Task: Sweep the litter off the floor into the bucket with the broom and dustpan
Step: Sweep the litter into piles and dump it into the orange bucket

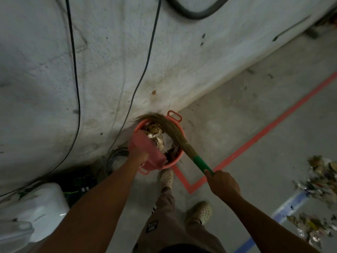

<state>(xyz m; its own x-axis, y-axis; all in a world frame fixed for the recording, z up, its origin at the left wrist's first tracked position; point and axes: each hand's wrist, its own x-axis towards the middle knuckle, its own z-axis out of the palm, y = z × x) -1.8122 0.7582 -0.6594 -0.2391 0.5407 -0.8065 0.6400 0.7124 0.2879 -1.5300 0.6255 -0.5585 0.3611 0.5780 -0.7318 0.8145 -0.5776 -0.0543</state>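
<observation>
Both forearms reach forward from the bottom edge, over tan trousers and two cream clogs (pixel 166 177).

Right hand (pixel 223 183): fingers wrapped tight round the near end of the broom's green handle, back of hand up. Broom (pixel 175 136) long axis runs from this grip up and to the left; straw bristles point away from the hand. They lie across the far right of the bucket rim, tips curling past the rim toward the wall (pixel 109 61).

Left hand (pixel 139 156): closed in a fist at the near edge of the dustpan (pixel 145 148). The fingers themselves are blurred, and the part of the pan they clasp is hidden. Pink pan is tipped just beyond this grip, its open mouth facing down and right into the bucket.

Bucket (pixel 170 164): red-pink, round, loop handles on its far and near sides, standing on the floor against the foot of the wall, between the two grips and just ahead of the forward clog. Contents: litter (pixel 160 141), crumpled pale paper, foil-like scraps and brownish bits, heaped close to the rim, touching the pan's mouth and the bristles.

Right of the right grip, well apart: loose floor litter (pixel 321 181) in piles, near a blue tape line (pixel 288 207). Red tape line (pixel 255 137) passes under the broom handle. Left of the left forearm: white container (pixel 42 203). Dark cables (pixel 145 61) hang down the wall.
</observation>
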